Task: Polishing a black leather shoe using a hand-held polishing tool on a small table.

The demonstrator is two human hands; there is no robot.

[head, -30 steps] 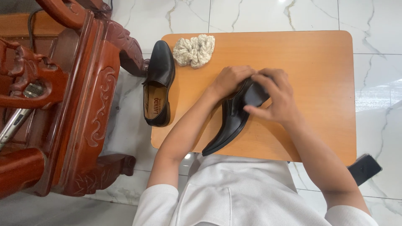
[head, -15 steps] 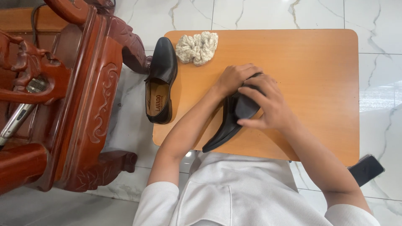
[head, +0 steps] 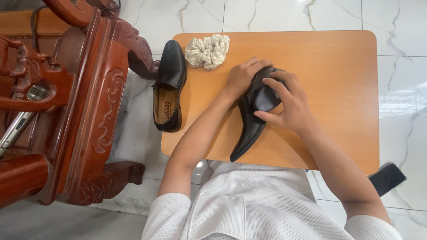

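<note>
The shoe (head: 251,120) under the hands is shiny black. The other shoe (head: 169,84) is black too, with tan inside. The small table (head: 338,80) is orange-brown wood. The knitted cloth (head: 207,51) is cream. The floor (head: 289,15) is white marble with grey lines. The carved chair (head: 89,111) is dark red.

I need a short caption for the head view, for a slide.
Both hands, left hand and right hand, grip a black shoe on a wooden table.

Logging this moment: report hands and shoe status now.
Left hand and right hand both gripping glossy black leather shoe on orange wooden table. Second black shoe, cream knitted cloth lie apart.
</note>
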